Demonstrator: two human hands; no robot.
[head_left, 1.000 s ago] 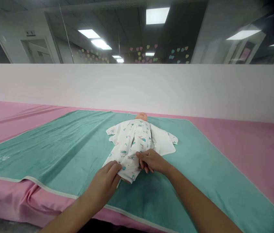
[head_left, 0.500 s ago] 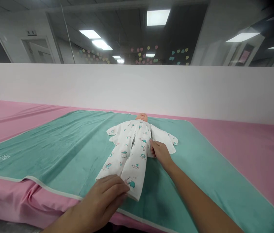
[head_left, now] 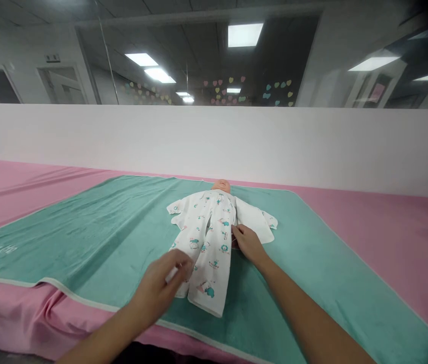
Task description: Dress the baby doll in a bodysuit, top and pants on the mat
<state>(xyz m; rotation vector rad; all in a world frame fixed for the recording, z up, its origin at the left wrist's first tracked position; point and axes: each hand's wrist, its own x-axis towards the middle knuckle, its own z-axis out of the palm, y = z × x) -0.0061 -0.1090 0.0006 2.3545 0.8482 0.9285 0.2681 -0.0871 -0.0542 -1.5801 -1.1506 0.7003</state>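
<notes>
On a teal towel (head_left: 85, 242) spread over a pink-covered counter (head_left: 388, 237), a baby doll (head_left: 221, 186) in a white printed sleepsuit (head_left: 208, 242) lies with its feet toward the near edge. The left hand's (head_left: 160, 288) fingers (head_left: 181, 260) curl half-open just above the suit's left leg. The right hand's (head_left: 249, 245) loosely bent fingers (head_left: 235, 231) touch the suit's right side without gripping it.

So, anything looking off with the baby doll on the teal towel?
Yes: the white printed sleepsuit on the baby doll looks uneven. Its leg beneath the left hand lies rumpled, shorter than the other. The pink sheet also bunches below the teal towel's front edge.
</notes>
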